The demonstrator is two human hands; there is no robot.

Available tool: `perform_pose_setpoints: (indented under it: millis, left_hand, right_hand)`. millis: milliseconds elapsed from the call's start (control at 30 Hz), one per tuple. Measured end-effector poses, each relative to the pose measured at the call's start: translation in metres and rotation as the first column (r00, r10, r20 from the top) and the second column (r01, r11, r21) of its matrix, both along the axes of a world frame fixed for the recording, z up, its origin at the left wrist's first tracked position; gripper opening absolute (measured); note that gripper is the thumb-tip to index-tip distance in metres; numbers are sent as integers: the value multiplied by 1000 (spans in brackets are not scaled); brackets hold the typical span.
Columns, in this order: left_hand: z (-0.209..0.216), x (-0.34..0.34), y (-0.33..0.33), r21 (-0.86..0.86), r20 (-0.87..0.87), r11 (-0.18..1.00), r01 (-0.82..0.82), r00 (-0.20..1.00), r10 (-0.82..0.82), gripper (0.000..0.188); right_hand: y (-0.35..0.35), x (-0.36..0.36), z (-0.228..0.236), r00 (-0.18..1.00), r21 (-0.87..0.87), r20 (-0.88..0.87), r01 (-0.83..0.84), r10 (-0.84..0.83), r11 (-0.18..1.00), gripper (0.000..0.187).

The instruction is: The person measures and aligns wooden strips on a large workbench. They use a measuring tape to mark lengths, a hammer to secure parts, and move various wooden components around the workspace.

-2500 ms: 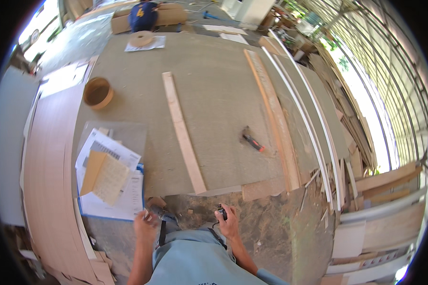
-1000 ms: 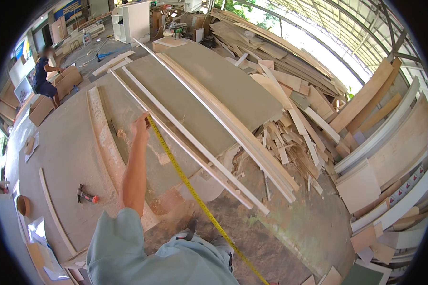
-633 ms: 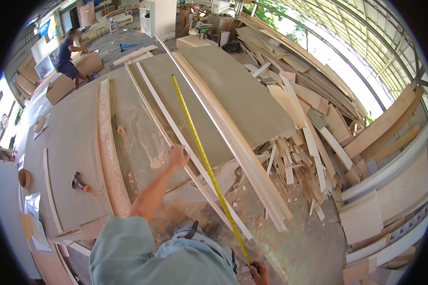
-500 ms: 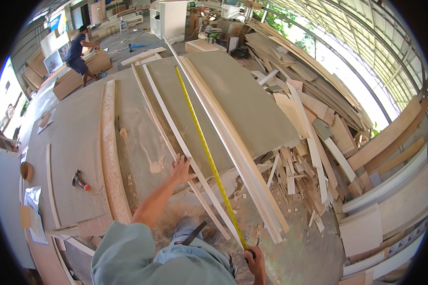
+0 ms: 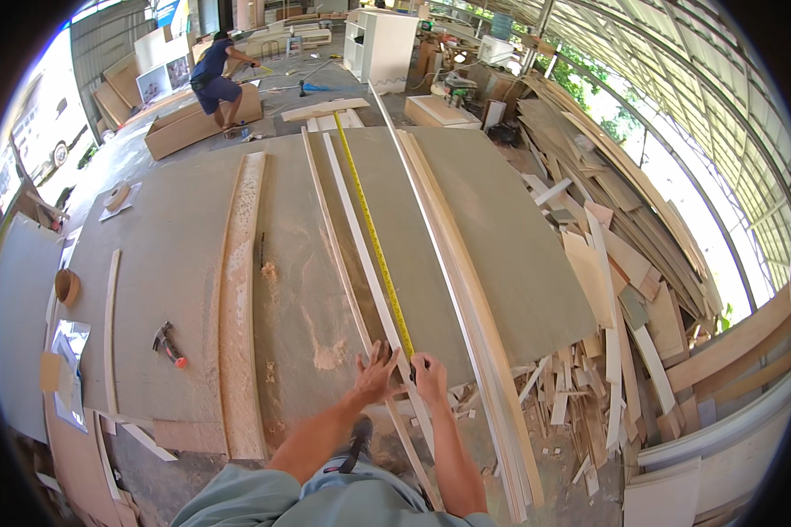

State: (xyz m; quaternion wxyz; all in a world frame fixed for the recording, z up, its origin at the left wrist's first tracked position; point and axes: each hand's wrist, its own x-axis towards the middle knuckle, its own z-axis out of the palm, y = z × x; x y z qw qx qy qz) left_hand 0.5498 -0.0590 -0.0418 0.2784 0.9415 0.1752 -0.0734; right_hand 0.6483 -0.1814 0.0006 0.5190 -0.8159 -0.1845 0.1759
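Note:
A yellow tape measure has its blade drawn out lengthwise beside a long white strip. The near end of the blade runs into my right hand, whose fingers are closed round the tape's case, mostly hidden. Just left of it, my left hand lies with fingers apart over the white strip and a thin wooden strip. All of these rest on a large grey-brown board.
Several long boards lie stacked to the right. On the left are a dusty plank, a hammer and a roll of edging. Offcuts heap at the right. Another person bends over a wooden box far left.
My right hand has moved up and forward with the tape's case, beside my left hand. The tape's far end has shifted farther along the strip. The view has turned left.

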Motion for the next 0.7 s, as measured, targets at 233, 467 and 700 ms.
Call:
perform_pose_setpoints:
  millis: [233,467,700]
  left_hand:
    - [-3,3,-4,-2,-1,999,-35,999,35,120]
    - [-3,2,-2,1,3,1000,-26,1000,26,121]
    - [-12,2,-1,4,35,1000,-5,999,5,118]
  right_hand:
    - [63,43,-28,998,4,-69,-3,4,1000,35]
    - [80,56,-46,997,-77,-74,-24,18,997,34]
    - [87,61,-70,1000,-94,-5,-9,9,996,35]
